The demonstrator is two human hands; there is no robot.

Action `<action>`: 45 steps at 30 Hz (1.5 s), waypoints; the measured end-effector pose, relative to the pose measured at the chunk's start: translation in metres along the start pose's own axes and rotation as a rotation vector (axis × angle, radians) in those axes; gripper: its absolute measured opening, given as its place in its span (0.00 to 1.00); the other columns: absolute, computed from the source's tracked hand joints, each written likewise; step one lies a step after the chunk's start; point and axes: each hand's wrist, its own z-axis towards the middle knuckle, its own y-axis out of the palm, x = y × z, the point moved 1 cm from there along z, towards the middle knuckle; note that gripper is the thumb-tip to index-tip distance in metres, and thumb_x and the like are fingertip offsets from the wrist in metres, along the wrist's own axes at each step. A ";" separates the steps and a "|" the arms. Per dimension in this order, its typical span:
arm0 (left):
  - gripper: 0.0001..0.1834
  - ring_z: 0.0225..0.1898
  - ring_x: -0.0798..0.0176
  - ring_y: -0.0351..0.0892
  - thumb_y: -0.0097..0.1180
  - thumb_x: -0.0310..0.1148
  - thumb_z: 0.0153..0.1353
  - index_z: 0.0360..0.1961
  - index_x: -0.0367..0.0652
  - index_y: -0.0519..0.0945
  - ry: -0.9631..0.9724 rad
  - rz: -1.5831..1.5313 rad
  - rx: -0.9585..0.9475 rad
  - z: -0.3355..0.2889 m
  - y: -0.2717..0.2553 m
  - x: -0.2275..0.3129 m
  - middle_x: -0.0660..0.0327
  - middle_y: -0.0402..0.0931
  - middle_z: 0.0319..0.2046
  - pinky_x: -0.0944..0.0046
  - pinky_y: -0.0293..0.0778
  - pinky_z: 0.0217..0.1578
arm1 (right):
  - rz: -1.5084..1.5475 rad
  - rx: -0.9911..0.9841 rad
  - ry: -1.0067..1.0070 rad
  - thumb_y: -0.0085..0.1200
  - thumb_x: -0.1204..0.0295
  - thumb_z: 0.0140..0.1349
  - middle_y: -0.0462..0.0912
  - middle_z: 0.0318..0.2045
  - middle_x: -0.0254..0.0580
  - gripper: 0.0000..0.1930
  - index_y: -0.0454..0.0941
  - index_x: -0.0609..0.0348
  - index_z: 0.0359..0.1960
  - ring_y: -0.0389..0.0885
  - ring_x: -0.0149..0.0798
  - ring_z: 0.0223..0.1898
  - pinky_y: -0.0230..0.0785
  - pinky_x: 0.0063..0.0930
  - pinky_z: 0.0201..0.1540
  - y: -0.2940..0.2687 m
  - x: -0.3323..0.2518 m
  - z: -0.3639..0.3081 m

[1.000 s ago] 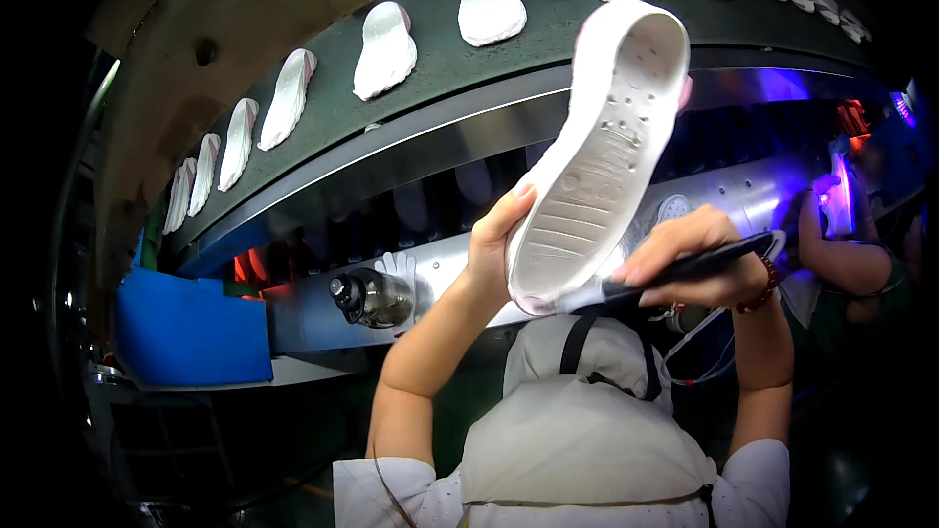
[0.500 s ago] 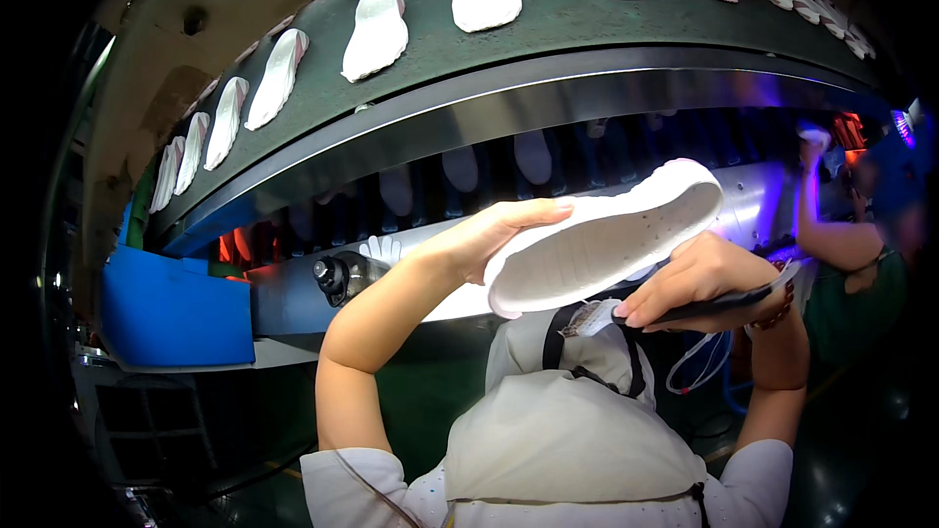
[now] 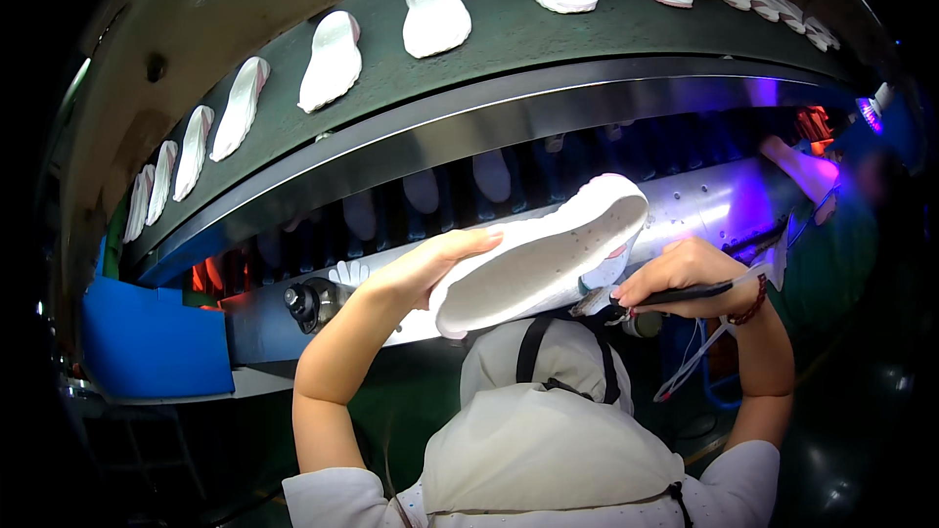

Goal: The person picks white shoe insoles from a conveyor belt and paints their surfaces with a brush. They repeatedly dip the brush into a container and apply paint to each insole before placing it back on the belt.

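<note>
My left hand (image 3: 437,266) grips a white shoe sole (image 3: 533,269) by its left end, with the thumb along the upper edge. The sole is tilted, its hollow inner face in view and its right end raised. My right hand (image 3: 685,272) is closed round the black handle of a brush (image 3: 675,296). The brush's pale bristle end is close to the sole's lower edge; whether it touches cannot be made out.
Several white soles (image 3: 331,61) lie on a dark green conveyor belt (image 3: 391,78) beyond a metal rail. A dark bottle-like container (image 3: 311,303) and a white glove (image 3: 349,274) sit by a blue panel (image 3: 152,337). At right is a co-worker's arm (image 3: 802,174).
The whole view has shifted. Relative to the sole, the brush has moved right and up along the lower edge. The co-worker's arm has changed position.
</note>
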 end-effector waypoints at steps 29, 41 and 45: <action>0.24 0.47 0.51 0.68 0.32 0.44 0.58 0.51 0.42 0.65 0.108 -0.837 -0.106 0.098 -0.022 -0.091 0.54 0.68 0.47 0.44 0.62 0.46 | 0.930 0.730 0.308 0.52 0.79 0.48 0.77 0.22 0.37 0.07 0.76 0.67 0.31 0.68 0.21 0.14 0.60 0.12 0.18 0.093 0.053 -0.003; 0.33 0.54 0.52 0.57 0.25 0.58 0.52 0.53 0.48 0.61 0.239 -1.605 0.518 0.108 -0.125 -0.272 0.58 0.60 0.53 0.45 0.56 0.50 | 1.603 1.903 0.517 0.52 0.75 0.48 0.73 0.28 0.35 0.09 0.71 0.59 0.32 0.71 0.28 0.29 0.65 0.15 0.33 0.160 0.210 -0.051; 0.43 0.54 0.58 0.58 0.21 0.69 0.46 0.52 0.46 0.61 -0.226 -1.274 0.920 0.087 -0.129 -0.326 0.60 0.61 0.52 0.50 0.53 0.51 | 1.696 2.126 0.479 0.50 0.66 0.47 0.72 0.33 0.38 0.11 0.71 0.57 0.32 0.71 0.32 0.34 0.65 0.19 0.38 0.160 0.230 -0.037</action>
